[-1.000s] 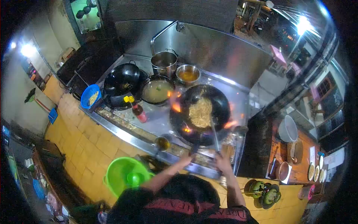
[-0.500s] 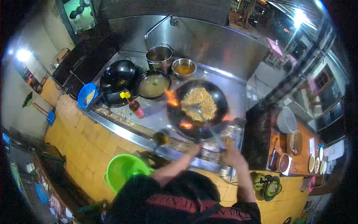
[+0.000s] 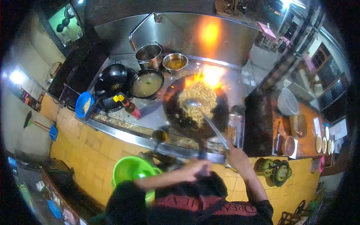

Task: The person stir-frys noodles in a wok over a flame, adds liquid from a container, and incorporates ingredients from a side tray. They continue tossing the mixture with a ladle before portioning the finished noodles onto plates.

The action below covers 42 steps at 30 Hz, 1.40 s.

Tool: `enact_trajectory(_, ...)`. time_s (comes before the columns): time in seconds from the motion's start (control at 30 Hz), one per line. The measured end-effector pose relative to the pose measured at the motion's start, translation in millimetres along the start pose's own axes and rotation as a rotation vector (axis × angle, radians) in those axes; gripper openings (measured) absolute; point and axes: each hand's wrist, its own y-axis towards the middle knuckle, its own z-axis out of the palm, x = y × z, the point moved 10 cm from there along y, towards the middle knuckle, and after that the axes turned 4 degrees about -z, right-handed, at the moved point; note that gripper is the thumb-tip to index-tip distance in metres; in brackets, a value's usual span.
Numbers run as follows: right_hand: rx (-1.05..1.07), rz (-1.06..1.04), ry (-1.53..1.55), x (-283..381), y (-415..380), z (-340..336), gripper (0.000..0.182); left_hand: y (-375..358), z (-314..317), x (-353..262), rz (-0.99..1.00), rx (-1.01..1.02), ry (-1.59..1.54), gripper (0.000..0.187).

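A dark wok (image 3: 173,117) full of noodles (image 3: 202,95) is over the burner, with a bright flame (image 3: 213,77) flaring at its far rim. My left hand (image 3: 197,168) is closed around the end of the wok's handle, close to my body. In my right hand (image 3: 238,160) is the long handle of a metal ladle (image 3: 214,129). The ladle's bowl rests among the noodles, left of the wok's middle.
Left of the wok stand a pan of pale broth (image 3: 147,84), a tall pot (image 3: 149,56), a steel bowl of amber liquid (image 3: 175,63), a second wok (image 3: 110,80) and a red bottle (image 3: 132,109). A green basin (image 3: 127,168) is below. Gas cylinders (image 3: 277,172) stand at right.
The flame has jumped from the wok's left and near sides to a tall blaze at its far rim. My left hand has drawn the wok handle nearer to my body.
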Motion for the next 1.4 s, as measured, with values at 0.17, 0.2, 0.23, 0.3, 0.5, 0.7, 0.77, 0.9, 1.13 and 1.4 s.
enact_trajectory(0.17,-0.028,0.015,-0.061,-10.7,0.9,22.2,0.052,57.9,-63.6,-26.4,-0.028,-0.09,-0.166,0.018)
enact_trajectory(0.2,-0.068,0.016,-0.097,-18.1,8.8,36.4,0.051,62.8,-69.6,-19.9,0.052,-0.075,-0.067,0.016)
enact_trajectory(0.23,-0.073,0.025,-0.092,-18.9,7.9,35.6,0.051,63.3,-69.5,-15.2,0.142,-0.05,0.032,0.015)
enact_trajectory(0.3,-0.153,0.088,-0.178,-26.5,13.6,17.7,0.052,23.5,-27.3,9.0,0.067,0.112,0.014,0.015)
enact_trajectory(0.5,-0.418,-0.023,0.138,-15.0,-32.2,-57.4,0.049,67.1,-72.6,11.5,0.081,-0.042,0.003,0.012)
enact_trajectory(0.7,-0.288,0.083,0.078,-8.3,75.4,60.6,0.063,175.0,-141.2,3.1,0.237,-0.199,0.117,0.011)
enact_trajectory(0.77,-0.102,0.114,0.033,-13.2,105.5,92.3,0.063,193.4,-151.2,7.8,0.332,-0.205,0.155,0.009)
enact_trajectory(0.9,-0.129,0.001,0.057,-12.8,88.5,42.5,0.064,168.2,-139.6,-12.9,0.459,-0.249,0.248,0.013)
enact_trajectory(1.13,-0.297,-0.063,0.751,-11.4,109.6,98.6,0.039,143.1,-129.1,-18.2,0.356,-0.323,0.261,0.027)
enact_trajectory(1.4,-0.089,-0.124,0.716,7.8,59.5,22.2,0.028,179.0,-150.7,0.8,0.378,-0.26,0.25,0.024)
